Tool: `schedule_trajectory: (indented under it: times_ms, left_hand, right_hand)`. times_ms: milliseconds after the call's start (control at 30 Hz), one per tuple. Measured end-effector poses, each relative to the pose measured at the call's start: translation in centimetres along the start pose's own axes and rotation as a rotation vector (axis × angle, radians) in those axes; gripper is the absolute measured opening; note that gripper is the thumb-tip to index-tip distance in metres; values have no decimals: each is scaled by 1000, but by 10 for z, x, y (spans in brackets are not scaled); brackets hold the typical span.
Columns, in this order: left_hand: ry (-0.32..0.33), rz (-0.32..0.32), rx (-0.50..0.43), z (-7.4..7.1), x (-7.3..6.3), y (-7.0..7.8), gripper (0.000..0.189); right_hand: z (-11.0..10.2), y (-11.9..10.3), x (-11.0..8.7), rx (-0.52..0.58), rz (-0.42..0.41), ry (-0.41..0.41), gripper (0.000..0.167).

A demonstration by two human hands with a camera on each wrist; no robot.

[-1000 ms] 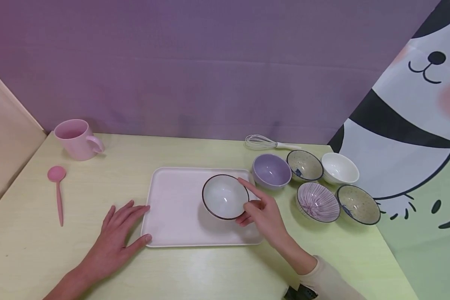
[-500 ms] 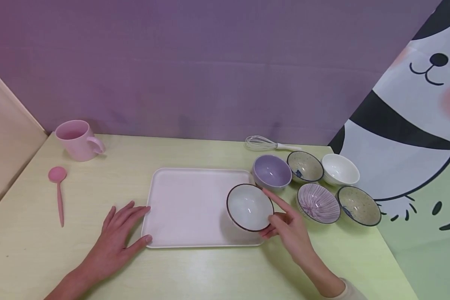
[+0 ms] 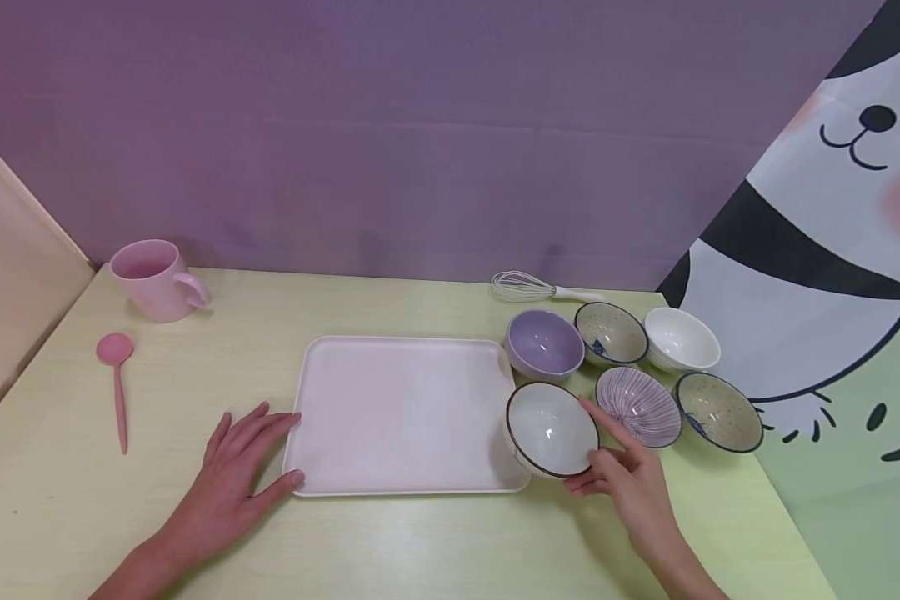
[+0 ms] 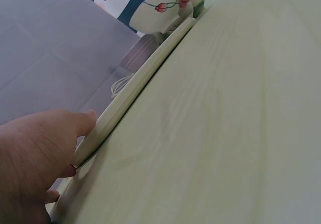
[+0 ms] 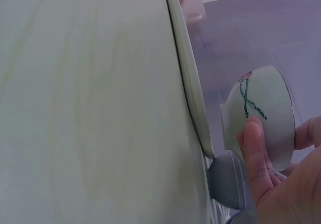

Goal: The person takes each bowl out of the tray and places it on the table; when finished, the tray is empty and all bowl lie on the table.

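A white bowl (image 3: 552, 429) with a dark brown rim is held by my right hand (image 3: 630, 479), thumb and fingers gripping its right side. It hangs above the right edge of the white tray (image 3: 405, 417). In the right wrist view the bowl (image 5: 268, 128) shows a green and red painted pattern outside, and it is off the table. My left hand (image 3: 228, 475) rests at the tray's left edge with fingers spread, fingertips and thumb touching the rim. In the left wrist view that hand (image 4: 45, 148) lies against the tray's edge.
Right of the tray stand a purple bowl (image 3: 544, 344), a striped bowl (image 3: 637, 406), two speckled bowls (image 3: 611, 332) and a plain white bowl (image 3: 681, 338). A whisk (image 3: 532, 286) lies behind them. At the left are a pink mug (image 3: 153, 281) and a pink spoon (image 3: 117, 383).
My right hand has carried the white bowl rightward and slightly toward me, from over the tray's right half to its right edge. The left hand has stayed at the tray's left edge.
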State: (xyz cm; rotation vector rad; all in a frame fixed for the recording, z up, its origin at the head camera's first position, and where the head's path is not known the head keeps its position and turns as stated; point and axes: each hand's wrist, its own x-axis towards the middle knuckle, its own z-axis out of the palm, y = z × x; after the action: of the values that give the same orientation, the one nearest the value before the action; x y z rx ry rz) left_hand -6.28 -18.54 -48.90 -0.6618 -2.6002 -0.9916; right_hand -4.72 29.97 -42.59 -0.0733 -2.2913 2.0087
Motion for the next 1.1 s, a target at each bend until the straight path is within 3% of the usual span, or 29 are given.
schedule_trajectory:
  times_ms: [233, 433, 733, 1100]
  left_hand:
    - [2, -1, 1, 0, 0, 0, 70]
    - [-1, -3, 8, 0, -1, 0, 70]
    - [1, -1, 4, -1, 0, 0, 70]
    - [-3, -1, -3, -1, 0, 0, 70]
  right_hand:
    - [-18, 3, -2, -15, 63, 74, 65]
    - [-25, 9, -4, -7, 42, 85, 66]
    - [-23, 18, -4, -11, 8, 64, 64]
    - [-15, 18, 1, -9, 47, 53, 60]
